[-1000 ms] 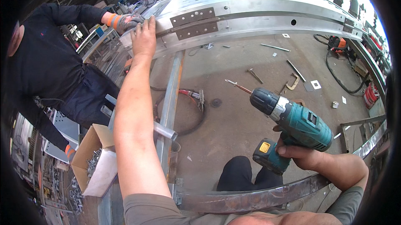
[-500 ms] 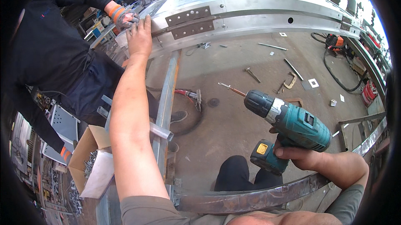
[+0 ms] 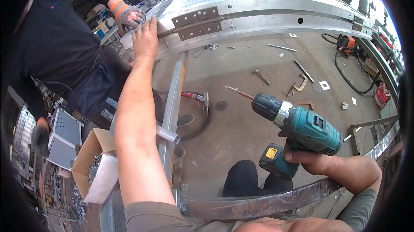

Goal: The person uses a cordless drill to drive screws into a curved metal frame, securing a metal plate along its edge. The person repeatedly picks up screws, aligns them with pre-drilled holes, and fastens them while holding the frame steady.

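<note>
My right hand (image 3: 304, 156) grips a teal cordless drill (image 3: 308, 128), its bit pointing left and slightly up over the floor. A yellow mark shows on its battery. Stretched forward, my left hand (image 3: 145, 42) lies flat with its fingers out on the end of a long silver metal frame (image 3: 267, 6). Just right of those fingers a dark perforated hinge (image 3: 196, 24) is fixed to the frame's side. A co-worker's gloved hand (image 3: 129, 15), grey and orange, touches the same end close beside my fingertips.
At left stands a co-worker in dark clothes (image 3: 51, 29). An open cardboard box (image 3: 88, 163) of screws sits left of my forearm. A steel rail (image 3: 172, 111) runs under the frame; a curved metal bar (image 3: 258, 204) crosses before me. A clamp (image 3: 300, 83) and a hammer (image 3: 261, 77) lie on the floor.
The co-worker's body has shifted, and their other arm has swung back to the left, away from the box. My hands and the drill have hardly moved.
</note>
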Action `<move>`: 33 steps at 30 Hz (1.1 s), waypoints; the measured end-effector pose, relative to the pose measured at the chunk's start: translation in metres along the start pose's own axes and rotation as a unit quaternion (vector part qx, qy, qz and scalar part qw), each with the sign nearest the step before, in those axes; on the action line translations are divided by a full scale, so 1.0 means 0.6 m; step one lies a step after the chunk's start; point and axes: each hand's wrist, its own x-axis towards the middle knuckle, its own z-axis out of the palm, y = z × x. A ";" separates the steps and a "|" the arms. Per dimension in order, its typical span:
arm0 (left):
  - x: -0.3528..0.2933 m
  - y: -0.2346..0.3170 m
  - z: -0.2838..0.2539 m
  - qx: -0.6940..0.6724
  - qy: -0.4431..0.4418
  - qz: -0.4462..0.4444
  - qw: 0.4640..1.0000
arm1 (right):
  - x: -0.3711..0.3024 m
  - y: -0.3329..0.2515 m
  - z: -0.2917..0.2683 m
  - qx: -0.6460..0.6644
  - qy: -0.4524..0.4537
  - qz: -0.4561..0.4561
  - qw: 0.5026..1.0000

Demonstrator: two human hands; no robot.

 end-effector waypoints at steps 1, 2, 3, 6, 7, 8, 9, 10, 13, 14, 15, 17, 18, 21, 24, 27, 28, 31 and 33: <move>-0.001 0.001 -0.002 -0.001 0.000 -0.003 1.000 | 0.000 0.000 0.000 0.001 0.001 -0.006 1.000; -0.001 0.003 -0.005 -0.002 -0.009 -0.008 1.000 | -0.001 0.000 0.001 -0.003 0.002 -0.022 1.000; -0.001 0.004 -0.008 -0.005 -0.018 -0.012 1.000 | -0.001 0.000 0.002 0.000 0.002 -0.013 1.000; 0.002 0.006 -0.015 -0.025 -0.049 -0.023 0.998 | -0.002 0.001 0.002 -0.011 0.006 -0.008 1.000; 0.003 0.006 -0.017 -0.030 -0.052 -0.027 0.998 | -0.002 0.001 0.002 -0.015 0.007 -0.001 1.000; 0.003 0.008 -0.019 -0.022 -0.047 -0.016 0.999 | -0.002 0.002 0.002 -0.027 0.008 0.002 1.000; 0.006 0.010 -0.021 -0.008 -0.032 -0.008 0.999 | -0.001 0.002 0.001 -0.016 0.011 0.011 1.000; 0.006 0.012 -0.023 0.010 -0.026 -0.006 1.000 | -0.002 0.003 0.001 -0.014 0.013 0.016 1.000; 0.011 0.026 -0.026 -0.030 0.009 0.015 0.999 | -0.002 0.007 0.007 -0.006 0.034 0.008 0.999; 0.012 0.031 -0.026 -0.036 0.025 0.021 0.999 | -0.002 0.008 0.009 -0.010 0.051 -0.001 0.999; 0.013 0.035 -0.026 -0.044 0.028 0.022 0.998 | -0.002 0.008 0.010 -0.010 0.056 0.006 0.998; 0.014 0.041 -0.028 -0.061 0.043 0.025 0.997 | -0.002 0.006 0.012 -0.001 0.051 0.020 0.999; 0.015 0.043 -0.028 -0.058 0.048 0.023 0.997 | -0.001 0.005 0.012 -0.005 0.055 0.022 0.998; 0.013 0.043 -0.030 -0.061 0.037 0.018 0.997 | -0.003 0.003 0.013 0.016 0.058 0.030 0.998; 0.011 0.045 -0.026 -0.064 0.040 0.014 0.997 | -0.002 0.004 0.014 0.014 0.053 0.035 0.998; 0.012 0.045 -0.022 -0.067 0.044 0.006 0.997 | -0.002 0.005 0.013 0.011 0.055 0.019 0.998; 0.011 0.045 -0.021 -0.067 0.046 0.008 0.997 | -0.002 0.006 0.012 0.019 0.046 0.015 0.999; 0.013 0.042 -0.019 -0.055 0.009 -0.001 0.998 | -0.001 0.006 0.009 0.016 0.040 0.002 0.999; 0.015 0.041 -0.016 -0.046 -0.020 -0.001 0.999 | -0.001 0.004 0.007 -0.007 0.037 0.007 0.999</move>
